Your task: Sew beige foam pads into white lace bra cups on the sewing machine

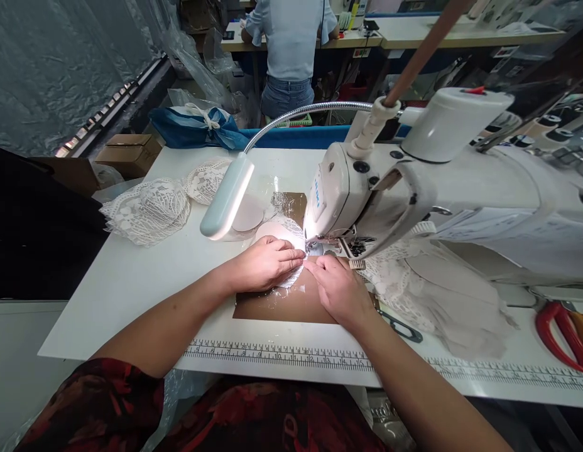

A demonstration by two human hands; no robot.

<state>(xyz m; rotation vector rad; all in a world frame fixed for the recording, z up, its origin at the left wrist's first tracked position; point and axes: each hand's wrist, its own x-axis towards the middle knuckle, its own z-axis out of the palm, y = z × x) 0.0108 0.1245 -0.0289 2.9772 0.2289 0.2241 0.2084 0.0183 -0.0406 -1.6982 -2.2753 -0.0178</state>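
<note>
A white sewing machine (336, 188) stands over the table, its needle area lit brightly. Under the needle lies a pale lace cup piece (272, 230). My left hand (267, 262) rests on this piece, fingers close together and pressing it down, just left of the needle. To the right of the needle, my right hand (337, 287) is closed in a pinch at the edge of the piece; what its fingertips hold is too small to make out. A brown plate (282, 306) lies beneath both hands.
Lace cups (147, 210) lie at the left, more lace fabric (461, 301) at the right. A lamp (228, 198) hangs over the table. Small snips (402, 328), red-handled scissors (562, 333) and a printed ruler (272, 356) lie nearer the front edge. A person (291, 50) sits beyond.
</note>
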